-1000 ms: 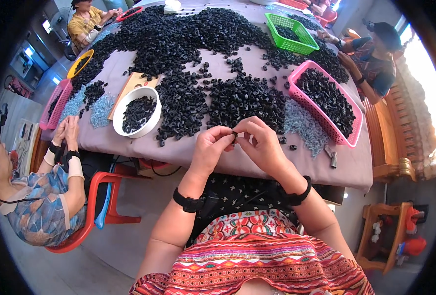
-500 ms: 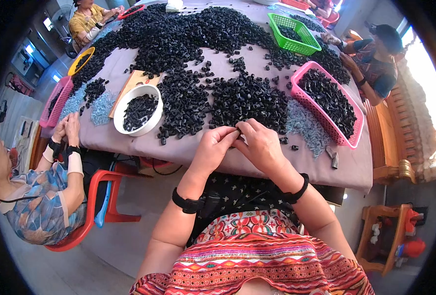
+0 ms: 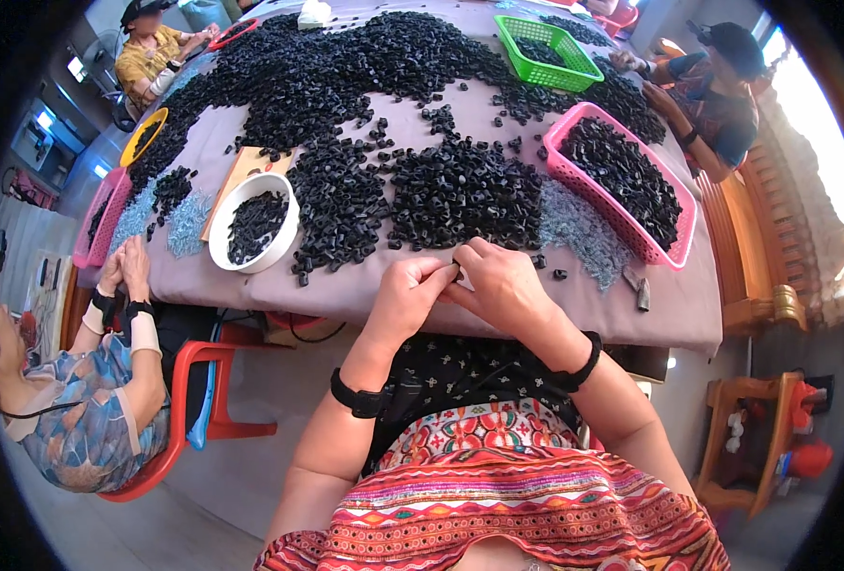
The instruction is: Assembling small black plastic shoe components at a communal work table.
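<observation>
My left hand (image 3: 414, 293) and my right hand (image 3: 500, 287) meet just above the front edge of the cloth-covered table (image 3: 346, 295). Their fingertips pinch one small black piece (image 3: 457, 272) between them; the fingers cover most of it. Right behind the hands spreads a pile of small black tubular pieces (image 3: 465, 195). To its right lies a heap of tiny clear bluish parts (image 3: 582, 233). A pink basket (image 3: 674, 249) of black pieces stands beyond that heap. On the left, a round white bowl (image 3: 284, 238) holds more black pieces.
A wooden board (image 3: 241, 171) lies behind the bowl. Farther back stand a green basket (image 3: 588, 81) and a yellow tray (image 3: 127, 152). A small grey tool-like object (image 3: 642, 295) rests near the right edge. Co-workers sit left, far left and right; a red chair (image 3: 188, 366) is beside me.
The whole view has shifted slightly, with table things now a bit farther left and up. My hands remain together at the table edge, fingers slightly rearranged around the small black piece.
</observation>
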A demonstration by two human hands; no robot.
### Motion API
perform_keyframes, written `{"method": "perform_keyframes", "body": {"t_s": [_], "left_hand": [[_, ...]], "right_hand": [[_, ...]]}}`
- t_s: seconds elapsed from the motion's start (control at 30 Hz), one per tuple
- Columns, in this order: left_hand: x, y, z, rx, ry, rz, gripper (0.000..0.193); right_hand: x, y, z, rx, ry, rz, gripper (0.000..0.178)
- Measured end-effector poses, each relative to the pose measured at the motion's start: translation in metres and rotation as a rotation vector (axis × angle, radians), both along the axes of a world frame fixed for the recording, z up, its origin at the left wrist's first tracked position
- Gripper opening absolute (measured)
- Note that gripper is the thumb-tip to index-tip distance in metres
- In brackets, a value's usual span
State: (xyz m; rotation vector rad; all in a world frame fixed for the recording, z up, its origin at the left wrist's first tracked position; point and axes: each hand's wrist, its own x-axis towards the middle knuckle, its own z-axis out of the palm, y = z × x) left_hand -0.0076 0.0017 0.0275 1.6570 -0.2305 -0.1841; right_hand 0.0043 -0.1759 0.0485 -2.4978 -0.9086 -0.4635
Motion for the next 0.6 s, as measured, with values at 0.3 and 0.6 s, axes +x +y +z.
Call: {"method": "perform_keyframes", "body": {"t_s": [0.3, 0.6], "left_hand": [[0.000, 0.000, -0.002, 0.057, -0.060, 0.032, 0.024], [0.000, 0.013, 0.004, 0.087, -0.100, 0.185, 0.019]], "right_hand": [[-0.003, 0.003, -0.006, 0.028, 0.025, -0.005, 0.027], [0.036, -0.089, 0.043, 0.318, -0.001, -0.451, 0.031]]}}
